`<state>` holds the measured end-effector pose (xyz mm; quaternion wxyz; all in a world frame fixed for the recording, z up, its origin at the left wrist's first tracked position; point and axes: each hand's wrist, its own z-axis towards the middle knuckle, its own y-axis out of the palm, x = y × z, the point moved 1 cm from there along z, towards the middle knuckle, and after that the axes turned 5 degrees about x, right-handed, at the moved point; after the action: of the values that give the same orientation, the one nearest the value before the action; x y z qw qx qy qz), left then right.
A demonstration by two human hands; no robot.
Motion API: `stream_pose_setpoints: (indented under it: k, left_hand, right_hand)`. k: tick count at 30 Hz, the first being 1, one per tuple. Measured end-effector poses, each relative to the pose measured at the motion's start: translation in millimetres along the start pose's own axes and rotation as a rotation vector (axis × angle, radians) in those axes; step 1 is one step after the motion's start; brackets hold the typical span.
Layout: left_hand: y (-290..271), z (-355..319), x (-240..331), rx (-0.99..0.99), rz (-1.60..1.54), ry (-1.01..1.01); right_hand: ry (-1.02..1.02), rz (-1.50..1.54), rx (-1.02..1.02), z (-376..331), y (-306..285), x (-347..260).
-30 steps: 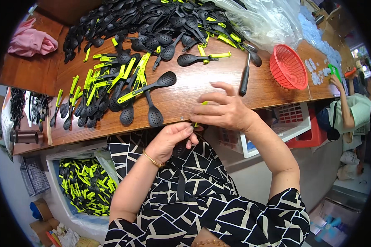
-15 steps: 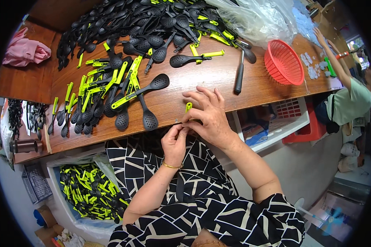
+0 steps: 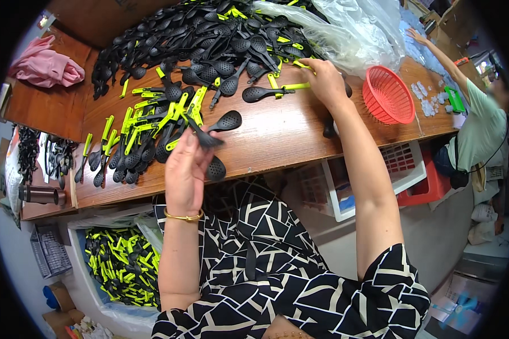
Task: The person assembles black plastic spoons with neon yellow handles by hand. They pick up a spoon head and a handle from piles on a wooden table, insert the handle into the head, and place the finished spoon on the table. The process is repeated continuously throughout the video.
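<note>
My left hand (image 3: pixel 185 172) is closed on a black spoon (image 3: pixel 208 139), partly blurred, over the front part of the table. Below and beside it lies a cluster of perforated black spoons with lime-green folding handles (image 3: pixel 131 138). Another perforated spoon (image 3: pixel 227 121) rests just beyond the held one. My right hand (image 3: pixel 327 83) reaches forward with bent, parted fingers, its fingertips at a lime-green handle (image 3: pixel 301 64) by the pile's right edge. Nothing shows held in it. Near its wrist, a perforated spoon (image 3: pixel 258 94) lies across lime-green handles.
A large heap of black spoons (image 3: pixel 203 42) fills the table's back, beside clear plastic film (image 3: pixel 356 34). A red basket (image 3: pixel 387 93) stands at right, and a pink cloth (image 3: pixel 48 65) at left. A lined bin (image 3: pixel 73 254) of green-handled spoons sits below. Another person (image 3: pixel 481 124) works far right.
My hands have parted from their shared pinch above my lap. The left moved left over the cluster with a spoon; the right reached forward to the pile's right edge. The view shifted slightly.
</note>
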<state>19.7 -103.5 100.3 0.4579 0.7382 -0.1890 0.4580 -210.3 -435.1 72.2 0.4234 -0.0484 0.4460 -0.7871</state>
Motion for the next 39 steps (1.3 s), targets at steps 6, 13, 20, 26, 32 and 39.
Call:
stream_pose_setpoints:
  k: [6,13,20,26,32,39]
  left_hand:
    - [36.1,-16.3,-22.7,-0.077,0.410,0.081]
    - [138.8,74.5,-56.1,-0.401,1.225,0.943]
    - [156.7,150.4,-103.3,-0.175,1.603,0.890]
    - [121.2,136.6,-77.4,-0.157,1.682,0.876]
    - [107.0,131.2,-77.2,-0.303,1.498,0.788]
    - [113.1,71.5,-45.5,-0.333,1.238,0.635]
  right_hand:
    - [-0.041,-0.144,-0.180,11.1,11.4,1.9]
    - [0.442,1.028,-0.192,-11.3,-34.7,7.2]
    - [0.526,1.061,-0.088,-47.4,-76.4,-15.6]
    - [0.436,0.976,-0.197,-78.0,-70.6,-24.5]
    - [0.172,0.635,-0.135,-71.5,-63.8,-48.7]
    - [-0.139,0.467,-0.155,-56.7,-91.3,-63.8]
